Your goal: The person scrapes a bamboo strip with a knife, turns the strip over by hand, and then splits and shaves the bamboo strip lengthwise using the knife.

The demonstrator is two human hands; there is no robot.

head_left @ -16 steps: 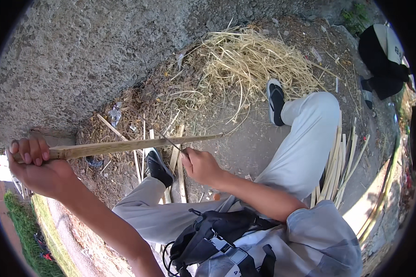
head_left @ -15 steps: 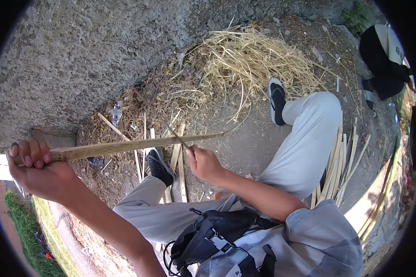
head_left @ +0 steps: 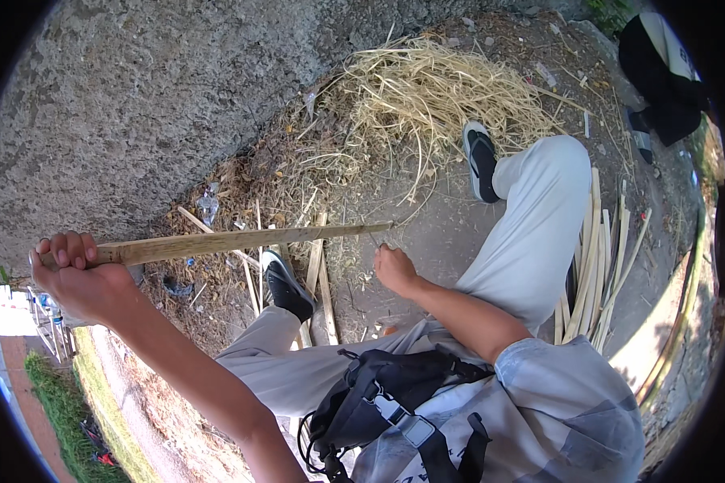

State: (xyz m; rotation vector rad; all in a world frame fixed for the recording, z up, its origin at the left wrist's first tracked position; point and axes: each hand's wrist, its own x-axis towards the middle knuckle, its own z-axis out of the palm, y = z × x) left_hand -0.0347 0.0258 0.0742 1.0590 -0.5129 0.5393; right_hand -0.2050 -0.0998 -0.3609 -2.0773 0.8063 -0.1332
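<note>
My left hand (head_left: 89,278) is wrapped around the thick end of a long split bamboo strip (head_left: 217,244), which reaches across in front of me to the right. Its thin far end tapers off close to my right hand (head_left: 395,269). The fingers of that hand are closed around a knife (head_left: 373,239). Only a short, narrow bit of the blade shows, just below the strip near its tip; the handle is hidden in my fist. Whether blade and strip touch, I cannot tell.
A heap of pale, thin shavings (head_left: 451,92) lies ahead by my right foot. Bamboo strips (head_left: 596,266) are bundled beside my right leg, and several more (head_left: 324,290) lie by my left foot. A rough stone wall (head_left: 161,105) rises at the far left.
My right hand with the knife has slid right along the strip, from its middle to near the thin end. My left hand has shifted slightly right, still gripping the strip.
</note>
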